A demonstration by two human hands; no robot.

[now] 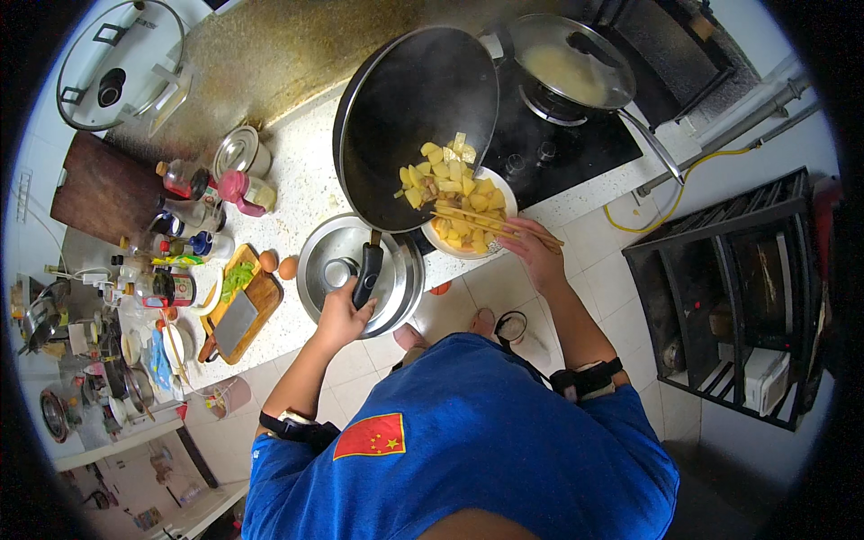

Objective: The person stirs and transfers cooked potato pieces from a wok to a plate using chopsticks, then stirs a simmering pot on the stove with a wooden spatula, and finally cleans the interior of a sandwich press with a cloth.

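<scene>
My left hand (342, 314) grips the black handle of a wok (412, 94), which is tilted toward a white bowl (511, 185) at the counter's edge. Cooked potato chunks (425, 179) with small bits of meat lie in the wok's lower side and run over its rim into the bowl. Held in my right hand (535, 253), a pair of wooden chopsticks (472, 217) reaches across the bowl, with the tips at the potatoes. Under the wok handle stands a steel pot with a metal lid (317, 270).
A glass-lidded pan (570, 64) sits on the black stove (594, 152), its handle jutting over the front. To the left are two brown eggs (278, 264), a wooden cutting board (263, 310) with a cleaver (235, 326) and chopped greens (236, 280), and several bottles (192, 212). A black rack (729, 297) stands right.
</scene>
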